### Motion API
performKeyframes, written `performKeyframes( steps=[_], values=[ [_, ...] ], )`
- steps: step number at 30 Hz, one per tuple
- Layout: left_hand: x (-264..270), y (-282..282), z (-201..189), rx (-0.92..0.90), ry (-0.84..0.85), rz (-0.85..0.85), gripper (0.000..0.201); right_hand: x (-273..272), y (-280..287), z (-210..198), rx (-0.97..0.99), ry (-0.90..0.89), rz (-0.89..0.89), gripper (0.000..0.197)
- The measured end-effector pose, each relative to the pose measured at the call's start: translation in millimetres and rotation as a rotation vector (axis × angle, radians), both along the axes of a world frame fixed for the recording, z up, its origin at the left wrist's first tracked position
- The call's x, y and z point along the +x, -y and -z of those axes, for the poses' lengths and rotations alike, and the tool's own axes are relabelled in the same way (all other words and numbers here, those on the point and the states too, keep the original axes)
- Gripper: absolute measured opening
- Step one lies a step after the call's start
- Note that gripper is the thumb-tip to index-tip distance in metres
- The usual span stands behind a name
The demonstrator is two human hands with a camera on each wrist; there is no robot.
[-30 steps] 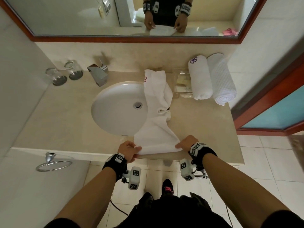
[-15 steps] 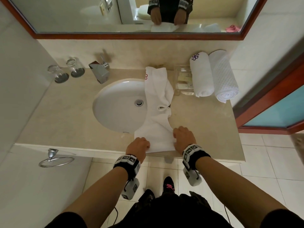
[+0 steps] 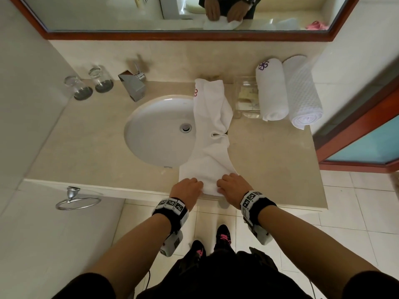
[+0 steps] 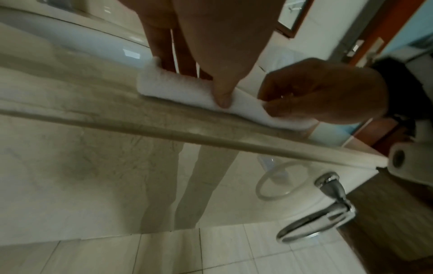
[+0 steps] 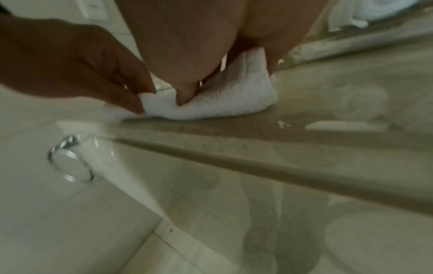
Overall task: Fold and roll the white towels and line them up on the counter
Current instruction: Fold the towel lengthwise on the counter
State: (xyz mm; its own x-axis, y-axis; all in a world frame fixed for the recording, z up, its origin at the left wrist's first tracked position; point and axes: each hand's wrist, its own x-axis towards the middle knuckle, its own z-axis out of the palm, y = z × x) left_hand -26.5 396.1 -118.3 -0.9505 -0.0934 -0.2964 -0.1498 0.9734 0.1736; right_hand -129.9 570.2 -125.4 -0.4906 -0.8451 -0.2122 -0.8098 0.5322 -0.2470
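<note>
— Towels, three of them on show: one long white terry towel [image 3: 210,147] stretched out across the beige marble counter [image 3: 269,160], from the back wall to the front edge, overlapping the right rim of the round white basin [image 3: 155,130].

— And the other two?

— Already rolled, side by side at the back right: a smooth white roll with a purple emblem [image 3: 272,89] touching a waffle-textured white roll [image 3: 303,93]. Just left of them sits one clear plastic tray [image 3: 245,97].

— What are the hands up to?

— Both are on the near end of the flat towel, close together. The left hand [image 3: 187,189] has its fingers curled over a thick, fluffy rolled edge, thumb pressed into it, as the left wrist view shows. The right hand [image 3: 232,185] pinches that same rolled end, fingers curled round the cloth.

— So the roll is at the front edge?

— Yes, a short fat cylinder of nubby pile, near the counter lip.

— Anything else?

— Two clear drinking glasses [image 3: 89,83] upside down at back left, one angular chrome tap [image 3: 132,85], one chrome towel ring [image 3: 76,198] below the counter, and a wood-framed mirror [image 3: 183,36] above.
</note>
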Motion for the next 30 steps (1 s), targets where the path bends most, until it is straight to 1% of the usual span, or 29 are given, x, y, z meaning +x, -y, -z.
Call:
performKeyframes(
  steps=[3,5,7,8,10,11,13,14,15,16,17,18,20,22,24,27,29,30],
  values=[
    [-1.5,11.6,2.3,0.066,0.018,-0.017,0.028,-4.0,6.7,-6.7,0.112,0.197,0.092,0.024],
    [0.6,10.5,6.8,0.063,0.027,-0.014,0.03,-5.4,8.6,-7.5,0.121,0.243,0.13,0.021],
    [1.3,5.1,10.6,0.037,0.043,-0.036,0.031,-7.0,9.2,-6.3,0.151,0.22,0.125,0.02],
    [-0.3,4.1,10.3,0.031,0.066,-0.063,0.032,-5.2,11.0,-6.0,0.146,0.174,0.112,0.019],
    [-6.4,5.1,6.9,0.06,0.135,-0.107,0.034,4.0,13.0,-3.8,0.078,0.052,-0.02,0.013],
    [-9.5,7.5,5.5,0.09,0.159,-0.115,0.034,8.7,12.3,-1.5,0.068,0.011,-0.098,0.014],
    [-13.8,12.2,2.8,0.155,0.186,-0.117,0.033,12.4,9.5,1.2,0.046,-0.05,-0.18,0.013],
    [-14.8,14.2,1.7,0.185,0.2,-0.12,0.032,12.2,9.9,-0.7,0.052,-0.03,-0.192,0.01],
    [-15.8,15.7,0.6,0.21,0.214,-0.128,0.031,11.4,10.5,-5.1,0.087,0.001,-0.188,0.017],
    [-16.2,16.8,0.3,0.231,0.226,-0.139,0.029,11.0,10.6,-10.4,0.148,0.028,-0.17,0.028],
    [-16.2,18.0,-0.2,0.25,0.235,-0.151,0.029,9.6,10.2,-12.4,0.188,0.027,-0.143,0.034],
    [-16.8,19.0,-0.5,0.267,0.239,-0.162,0.028,8.7,11.0,-15.3,0.197,0.032,-0.121,0.034],
    [-16.5,20.6,-1.3,0.283,0.25,-0.178,0.025,6.9,14.8,-17.2,0.176,0.095,-0.063,0.025],
    [-15.6,17.5,-6.3,0.249,0.261,-0.166,0.021,2.5,18.2,-20.9,0.176,0.167,0.006,0.021],
    [-15.2,7.8,-14.3,0.165,0.229,-0.12,0.021,-3.5,19.2,-23.9,0.175,0.257,0.099,0.019],
    [-13.2,-15.3,-21.2,-0.018,0.071,0.078,0.029,-9.5,18.9,-23.4,0.159,0.382,0.205,0.017],
    [-10.8,-24.3,-17.0,-0.086,0.021,0.187,0.031,-11.0,18.3,-22.2,0.163,0.433,0.222,0.018],
    [-9.7,-25.3,-14.5,-0.094,0.017,0.201,0.028,-11.8,17.6,-21.7,0.164,0.462,0.226,0.02]
  ],
)
